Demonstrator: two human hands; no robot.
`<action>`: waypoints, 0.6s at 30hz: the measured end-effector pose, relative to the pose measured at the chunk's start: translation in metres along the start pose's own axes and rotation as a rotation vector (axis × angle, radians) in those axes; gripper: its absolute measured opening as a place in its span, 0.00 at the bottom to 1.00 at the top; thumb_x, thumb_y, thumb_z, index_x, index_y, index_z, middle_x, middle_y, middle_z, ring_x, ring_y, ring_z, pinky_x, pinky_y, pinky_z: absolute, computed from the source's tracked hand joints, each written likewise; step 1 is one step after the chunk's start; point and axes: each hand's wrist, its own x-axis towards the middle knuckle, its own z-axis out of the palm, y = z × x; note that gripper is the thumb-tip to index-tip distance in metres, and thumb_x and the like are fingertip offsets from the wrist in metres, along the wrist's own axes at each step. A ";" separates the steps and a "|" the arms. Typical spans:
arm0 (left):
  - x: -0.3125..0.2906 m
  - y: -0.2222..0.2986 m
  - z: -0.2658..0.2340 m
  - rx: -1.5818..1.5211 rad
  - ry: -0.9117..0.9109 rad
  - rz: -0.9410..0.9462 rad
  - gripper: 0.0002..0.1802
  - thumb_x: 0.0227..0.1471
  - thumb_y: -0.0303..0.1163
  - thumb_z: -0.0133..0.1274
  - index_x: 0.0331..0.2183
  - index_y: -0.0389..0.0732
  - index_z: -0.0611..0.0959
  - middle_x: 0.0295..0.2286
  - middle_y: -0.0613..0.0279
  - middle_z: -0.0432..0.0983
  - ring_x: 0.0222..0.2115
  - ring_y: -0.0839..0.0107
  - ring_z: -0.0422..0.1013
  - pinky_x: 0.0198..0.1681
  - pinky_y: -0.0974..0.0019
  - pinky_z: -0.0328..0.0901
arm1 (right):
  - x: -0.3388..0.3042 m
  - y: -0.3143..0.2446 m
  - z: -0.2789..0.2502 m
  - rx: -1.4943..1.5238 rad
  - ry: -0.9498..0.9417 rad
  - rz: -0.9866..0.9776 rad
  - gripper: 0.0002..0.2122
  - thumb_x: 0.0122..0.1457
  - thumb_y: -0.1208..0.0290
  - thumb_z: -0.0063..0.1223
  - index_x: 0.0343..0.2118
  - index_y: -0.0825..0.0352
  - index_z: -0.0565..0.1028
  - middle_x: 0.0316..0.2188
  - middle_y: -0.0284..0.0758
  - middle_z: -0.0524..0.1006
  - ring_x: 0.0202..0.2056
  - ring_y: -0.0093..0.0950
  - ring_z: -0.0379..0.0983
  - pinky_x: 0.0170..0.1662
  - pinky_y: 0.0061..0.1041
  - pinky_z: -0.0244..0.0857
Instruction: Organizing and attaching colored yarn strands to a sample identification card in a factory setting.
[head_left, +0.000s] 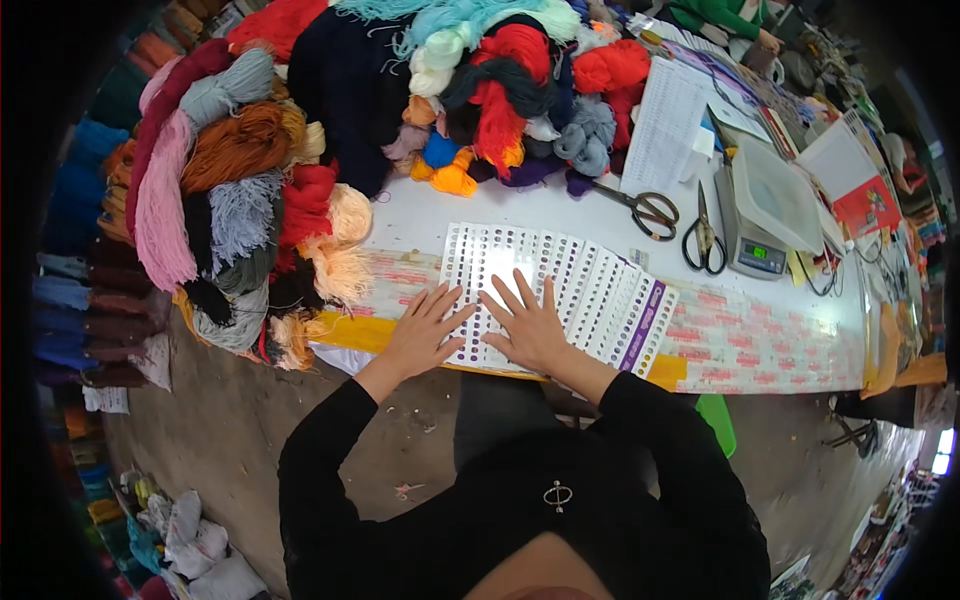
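The left hand (428,328) lies flat with its fingers spread, and its fingertips reach over the left edge of the cards. The right hand (528,325) is flat too, fingers wide apart, on the middle of the cards. Neither hand pinches anything.

The white cards with rows of dots (590,300) are right under the hands, at the near edge of the table (400,225). They fan out mostly to the right. Each long side points away from the person, and the far ends on the right lean outward. The purple strip (645,325) is at the right end, so the right hand is nearer to it.

Past the cards, to the right, are two pairs of scissors (705,243) and a scale (760,258). Big, bright heaps of yarn (240,140) sit to the left and at the back.
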 end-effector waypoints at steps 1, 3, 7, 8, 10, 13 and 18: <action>0.002 0.000 -0.002 -0.019 0.038 -0.005 0.29 0.53 0.46 0.46 0.57 0.54 0.67 0.59 0.57 0.54 0.60 0.59 0.49 0.61 0.51 0.44 | 0.002 0.001 0.000 -0.007 -0.002 -0.006 0.31 0.58 0.43 0.39 0.61 0.55 0.59 0.64 0.36 0.51 0.65 0.43 0.40 0.58 0.65 0.33; 0.001 0.003 -0.006 -0.024 0.017 -0.011 0.28 0.53 0.46 0.46 0.56 0.54 0.67 0.58 0.57 0.55 0.60 0.58 0.50 0.61 0.51 0.45 | 0.000 -0.001 -0.001 -0.013 -0.008 0.008 0.31 0.58 0.43 0.39 0.61 0.55 0.59 0.64 0.36 0.51 0.65 0.43 0.40 0.58 0.64 0.33; 0.007 0.012 -0.011 -0.038 0.036 -0.022 0.29 0.51 0.46 0.49 0.54 0.49 0.69 0.58 0.56 0.56 0.60 0.58 0.51 0.60 0.51 0.46 | -0.002 0.001 -0.001 -0.026 -0.018 0.006 0.31 0.58 0.43 0.39 0.61 0.54 0.58 0.64 0.35 0.50 0.65 0.43 0.40 0.58 0.64 0.32; 0.008 0.015 -0.012 -0.058 0.054 -0.006 0.31 0.51 0.47 0.50 0.54 0.46 0.68 0.58 0.56 0.56 0.59 0.58 0.51 0.61 0.51 0.46 | -0.002 0.001 -0.001 -0.025 -0.022 0.014 0.31 0.58 0.43 0.39 0.61 0.54 0.58 0.64 0.35 0.50 0.65 0.43 0.40 0.58 0.64 0.32; 0.008 0.014 -0.003 -0.138 0.072 0.004 0.32 0.50 0.47 0.51 0.55 0.44 0.67 0.58 0.55 0.55 0.60 0.57 0.51 0.61 0.52 0.46 | -0.003 0.001 0.000 -0.028 -0.028 0.008 0.31 0.58 0.43 0.39 0.61 0.54 0.58 0.64 0.35 0.50 0.65 0.43 0.39 0.58 0.64 0.32; 0.004 0.011 0.002 -0.203 0.075 0.016 0.35 0.50 0.46 0.52 0.55 0.40 0.64 0.58 0.54 0.54 0.60 0.57 0.51 0.61 0.54 0.46 | -0.001 -0.002 0.002 -0.024 -0.027 0.000 0.31 0.58 0.43 0.39 0.61 0.53 0.58 0.64 0.34 0.50 0.65 0.42 0.39 0.58 0.65 0.32; 0.004 0.010 0.004 -0.197 0.067 0.023 0.35 0.51 0.46 0.51 0.56 0.40 0.63 0.59 0.53 0.53 0.60 0.57 0.50 0.62 0.54 0.46 | 0.000 -0.004 0.003 -0.013 -0.039 0.005 0.31 0.58 0.43 0.38 0.62 0.54 0.57 0.65 0.33 0.49 0.65 0.42 0.37 0.58 0.65 0.31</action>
